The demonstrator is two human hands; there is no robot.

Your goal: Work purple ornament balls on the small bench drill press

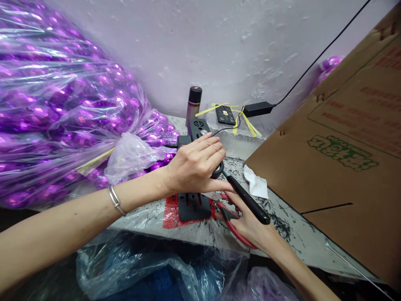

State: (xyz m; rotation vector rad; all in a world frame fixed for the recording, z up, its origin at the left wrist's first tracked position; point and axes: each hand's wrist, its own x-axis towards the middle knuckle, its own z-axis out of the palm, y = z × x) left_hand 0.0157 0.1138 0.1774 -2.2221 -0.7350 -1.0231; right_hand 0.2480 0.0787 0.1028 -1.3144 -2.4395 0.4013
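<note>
Clear plastic (140, 267) bunches along the near edge, and we do well to mind it, since a loose fold could catch a wrist. Our device (198, 124) stands mid-table, its black base (194, 207) on a red sheet (171, 214), with its lever (249, 201) slanting near and right. Our left hand (197, 163) lies over the device's upper part, fingers drawn together; its palm side is hidden, so we cannot tell whether it pinches anything or how hard it presses. Our right hand (249, 223) is closed round a red-handled tool (227, 214) just below the lever; its fingertips are partly covered, and we cannot see where the tool's tips are. For good work here, we would steady the device squarely from above, keep the base flat on the red sheet, and learn where those tips point before squeezing, because our hands meet closely under the lever. We would also keep the right wrist low, so that it does not nudge the lever. Dark scraps (278, 225) litter the table (308, 247) on the right, near a white tissue (257, 184); brushing them away from the base would probably help it sit level.
</note>
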